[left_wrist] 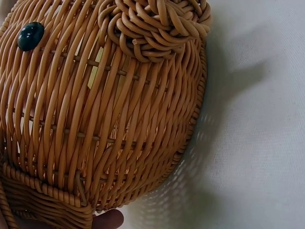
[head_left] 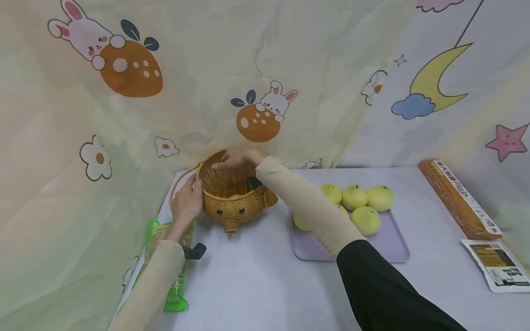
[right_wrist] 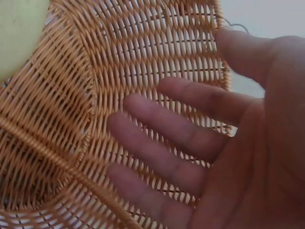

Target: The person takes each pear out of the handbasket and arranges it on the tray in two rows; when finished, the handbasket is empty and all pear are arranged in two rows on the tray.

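Note:
A wicker basket [head_left: 232,202] with an animal face, dark eyes and a snout stands on the table near the back edge. My left hand [head_left: 187,202] grips its left side by the rim, beside the hoop handle; in the left wrist view a fingertip [left_wrist: 108,219] shows below the woven ear. My right hand [right_wrist: 228,138] is over and partly inside the basket, fingers spread and fairly straight, holding nothing. Inside the basket a pale yellow-green pear [right_wrist: 19,36] shows partly in the right wrist view. Several similar pears [head_left: 366,220] sit on a lilac tray [head_left: 395,243], partly hidden by my right forearm.
A green-edged plastic package [head_left: 175,294] lies at the left, partly under my left forearm. On the right are a long brown box [head_left: 455,197] and a white-edged pouch [head_left: 498,266]. A patterned curtain [head_left: 198,92] hangs behind the table.

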### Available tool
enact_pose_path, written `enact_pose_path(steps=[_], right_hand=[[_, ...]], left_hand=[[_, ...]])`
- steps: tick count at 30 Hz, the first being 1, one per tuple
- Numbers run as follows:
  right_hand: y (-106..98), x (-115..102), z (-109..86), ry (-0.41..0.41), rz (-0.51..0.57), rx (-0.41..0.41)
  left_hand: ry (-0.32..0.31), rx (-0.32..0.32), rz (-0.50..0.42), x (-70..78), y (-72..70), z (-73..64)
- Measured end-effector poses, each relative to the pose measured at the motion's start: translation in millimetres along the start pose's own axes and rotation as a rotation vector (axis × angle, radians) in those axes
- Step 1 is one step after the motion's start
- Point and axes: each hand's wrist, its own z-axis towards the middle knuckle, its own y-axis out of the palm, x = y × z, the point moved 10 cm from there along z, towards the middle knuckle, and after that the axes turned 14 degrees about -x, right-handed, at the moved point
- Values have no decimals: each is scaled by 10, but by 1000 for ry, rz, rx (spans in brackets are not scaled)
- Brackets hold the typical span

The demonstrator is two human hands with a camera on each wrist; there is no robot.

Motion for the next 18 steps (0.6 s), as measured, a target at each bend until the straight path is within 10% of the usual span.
enact_pose_path(steps=[5,18], right_hand=[[93,183,127,141,73,-80],[400,309,372,363,-135,-416]], left_hand=[[-1,2,7,9,-16,-10],[-18,20,13,-16,11,-6]])
